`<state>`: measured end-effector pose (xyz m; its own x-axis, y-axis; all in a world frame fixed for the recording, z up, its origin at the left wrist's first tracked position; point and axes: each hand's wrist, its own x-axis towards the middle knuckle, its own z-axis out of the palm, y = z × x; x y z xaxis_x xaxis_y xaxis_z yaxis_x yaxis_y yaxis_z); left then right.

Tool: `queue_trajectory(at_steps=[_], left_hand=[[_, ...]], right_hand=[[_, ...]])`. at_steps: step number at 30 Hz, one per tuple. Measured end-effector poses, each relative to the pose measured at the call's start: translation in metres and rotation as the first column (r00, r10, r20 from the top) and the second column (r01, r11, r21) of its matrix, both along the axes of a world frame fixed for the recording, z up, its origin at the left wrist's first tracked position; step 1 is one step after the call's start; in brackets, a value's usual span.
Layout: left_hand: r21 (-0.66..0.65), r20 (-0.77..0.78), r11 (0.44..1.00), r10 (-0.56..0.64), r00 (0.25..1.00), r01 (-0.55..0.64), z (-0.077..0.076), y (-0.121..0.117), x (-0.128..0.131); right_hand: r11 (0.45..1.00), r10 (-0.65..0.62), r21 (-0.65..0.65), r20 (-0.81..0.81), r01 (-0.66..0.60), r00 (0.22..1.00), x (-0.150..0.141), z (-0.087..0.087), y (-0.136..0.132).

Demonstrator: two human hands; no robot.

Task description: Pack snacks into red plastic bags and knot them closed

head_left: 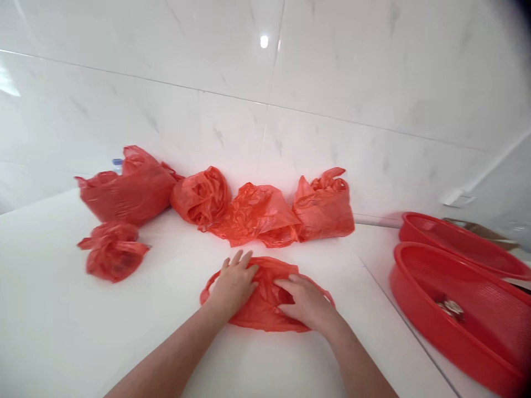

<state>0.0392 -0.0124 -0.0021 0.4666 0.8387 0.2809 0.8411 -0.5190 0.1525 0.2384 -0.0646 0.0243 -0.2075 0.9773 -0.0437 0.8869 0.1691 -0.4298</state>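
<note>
A thin red plastic bag (269, 319) lies spread on the white table in front of me, its opening towards me and its inside creased. My left hand (234, 282) rests on the bag's left part with the fingers spread. On the right part is my right hand (306, 301), its thumb and fingers apart around a fold near the opening. Neither hand is closed on the plastic. One bag handle loops out to the left, and another shows beyond my right hand.
Along the tiled wall stand a full red bag (128, 193), a rolled bag (201, 196), a crumpled bag (261, 215) and a packed bag (326, 210). A knotted bag (114, 251) sits at left. Red baskets (440, 331) stand at right, the nearer holding small pale pieces (451, 308).
</note>
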Motion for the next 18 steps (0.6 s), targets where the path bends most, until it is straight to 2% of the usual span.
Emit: queue_trajectory(at_steps=[2, 4, 5, 7, 9, 11, 12, 14, 15, 16, 18], left_hand=[[-0.069, 0.005, 0.998, 0.016, 1.000, -0.016, -0.001, 0.003, -0.004], [-0.095, 0.020, 0.995, 0.019, 1.000, -0.017, -0.001, 0.006, -0.006], [-0.102, 0.029, 0.995, 0.016, 0.999, -0.013, -0.002, 0.007, -0.006], [-0.101, 0.050, 0.995, 0.013, 0.999, -0.007, -0.003, 0.008, -0.008], [-0.096, 0.072, 0.995, 0.013, 0.997, -0.006, -0.005, 0.010, -0.009], [-0.098, 0.084, 0.995, 0.019, 0.996, -0.011, -0.006, 0.011, -0.010], [-0.105, 0.086, 0.994, 0.025, 0.996, -0.016, -0.007, 0.011, -0.010], [-0.117, 0.086, 0.993, 0.036, 0.996, -0.026, -0.007, 0.013, -0.009], [-0.120, 0.085, 0.992, 0.038, 0.996, -0.028, -0.008, 0.013, -0.009], [-0.122, 0.084, 0.992, 0.038, 0.996, -0.027, -0.008, 0.014, -0.009], [-0.120, 0.082, 0.993, 0.030, 0.996, -0.020, -0.009, 0.014, -0.008]], right_hand=[[0.994, 0.032, 0.108, -0.090, -0.022, 0.995, -0.001, 0.011, -0.008], [0.952, 0.049, 0.306, -0.194, 0.013, 0.980, 0.003, 0.021, -0.015], [0.903, 0.032, 0.425, -0.230, 0.071, 0.973, 0.009, 0.025, -0.018], [0.743, -0.090, 0.628, -0.249, 0.231, 0.964, 0.031, 0.033, -0.023], [0.558, -0.327, 0.743, -0.212, 0.369, 0.921, 0.066, 0.038, -0.030], [0.464, -0.586, 0.758, -0.126, 0.459, 0.801, 0.108, 0.040, -0.040], [0.447, -0.688, 0.749, -0.061, 0.489, 0.723, 0.130, 0.040, -0.047], [0.447, -0.838, 0.691, 0.101, 0.568, 0.536, 0.167, 0.037, -0.065], [0.489, -0.853, 0.626, 0.199, 0.608, 0.482, 0.180, 0.033, -0.075], [0.544, -0.836, 0.546, 0.289, 0.637, 0.466, 0.189, 0.028, -0.085], [0.605, -0.793, 0.447, 0.417, 0.659, 0.444, 0.194, 0.014, -0.104]])
